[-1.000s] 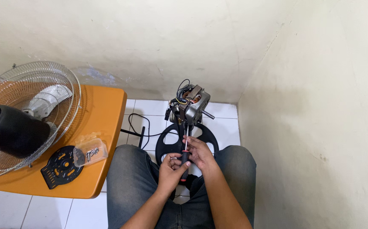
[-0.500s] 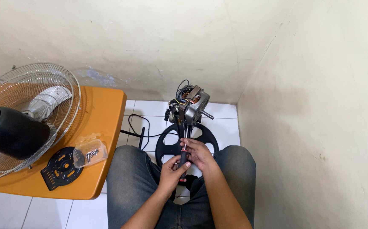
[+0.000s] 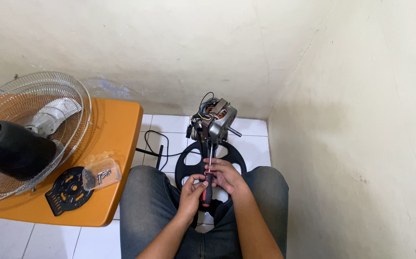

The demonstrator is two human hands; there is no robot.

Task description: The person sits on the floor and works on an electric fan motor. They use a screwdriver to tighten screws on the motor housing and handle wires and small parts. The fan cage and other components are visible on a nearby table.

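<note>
A bare fan motor with copper windings and coloured wires stands on a black stem over a round black base on the floor between my knees. A screwdriver with a red and black handle points up at the motor's underside. My left hand grips the handle from the left. My right hand wraps the stem and the screwdriver's shaft just below the motor.
An orange table at my left carries wire fan guards, a black motor cover, a grey fan blade, a black round plate and a clear cup of screws. A black cord trails on the white tiles. Walls close in ahead and right.
My hands and the screwdriver stay almost where they were; the left hand's fingers have shifted slightly on the handle. Nothing on the table has moved.
</note>
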